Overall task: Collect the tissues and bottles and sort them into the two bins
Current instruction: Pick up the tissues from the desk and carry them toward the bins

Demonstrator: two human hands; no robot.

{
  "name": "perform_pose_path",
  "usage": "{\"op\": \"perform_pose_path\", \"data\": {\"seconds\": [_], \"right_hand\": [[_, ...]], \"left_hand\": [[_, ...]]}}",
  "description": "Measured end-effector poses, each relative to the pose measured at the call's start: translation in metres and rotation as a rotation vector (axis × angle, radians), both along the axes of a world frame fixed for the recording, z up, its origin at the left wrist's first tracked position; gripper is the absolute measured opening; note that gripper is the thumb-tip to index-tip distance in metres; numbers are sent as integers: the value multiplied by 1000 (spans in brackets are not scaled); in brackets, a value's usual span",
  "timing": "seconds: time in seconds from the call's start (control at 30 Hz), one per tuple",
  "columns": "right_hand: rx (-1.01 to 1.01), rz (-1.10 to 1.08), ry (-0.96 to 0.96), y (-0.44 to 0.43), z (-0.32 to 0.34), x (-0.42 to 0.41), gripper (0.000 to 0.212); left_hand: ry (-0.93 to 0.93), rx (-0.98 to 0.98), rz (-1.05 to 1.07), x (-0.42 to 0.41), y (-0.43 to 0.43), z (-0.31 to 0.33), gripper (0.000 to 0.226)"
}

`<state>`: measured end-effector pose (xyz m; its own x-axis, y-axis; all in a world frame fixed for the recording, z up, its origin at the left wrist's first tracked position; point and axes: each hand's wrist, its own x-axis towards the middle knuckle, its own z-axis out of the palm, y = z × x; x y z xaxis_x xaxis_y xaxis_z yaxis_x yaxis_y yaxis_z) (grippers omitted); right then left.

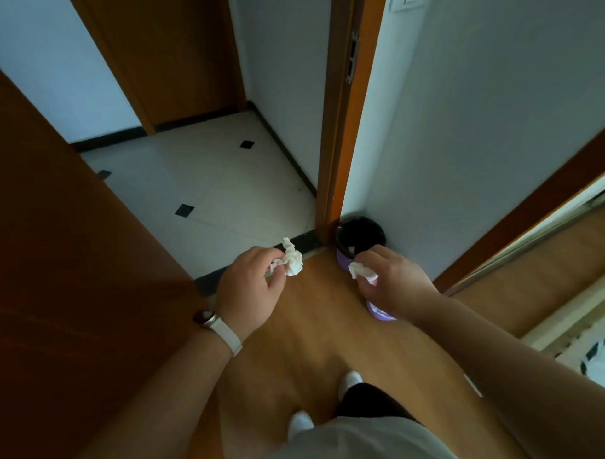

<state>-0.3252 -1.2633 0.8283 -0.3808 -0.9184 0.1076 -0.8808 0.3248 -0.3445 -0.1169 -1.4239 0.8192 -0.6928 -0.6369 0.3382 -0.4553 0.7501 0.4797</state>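
This is a home, seen at a doorway between two rooms. A brown wooden door [65,262] stands open on the left, a matching door frame [340,131] rises in the middle, and another door [183,59] shows at the back. A wood-plank floor [311,311] meets pale floor tiles [212,170] with small black diamonds at a dark threshold [304,242]. There are plain white walls [474,131], a wall switch [406,4], a small bin [360,231] in the corner, and white socks [299,422].

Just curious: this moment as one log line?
left hand grips crumpled white tissue; right hand grips second white tissue, purple bottle; round purple bin ahead
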Motion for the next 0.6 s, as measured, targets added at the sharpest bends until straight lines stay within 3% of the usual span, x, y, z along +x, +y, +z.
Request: {"op": "perform_pose_path", "data": {"seconds": [0.37, 0.6], "right_hand": [[34, -95, -131, -79, -51, -122, 26], [-8, -278, -239, -137, -76, -229, 23]], "left_hand": [[-77, 15, -123, -139, -89, -17, 16], [-195, -3, -244, -259, -160, -23, 17]]}}
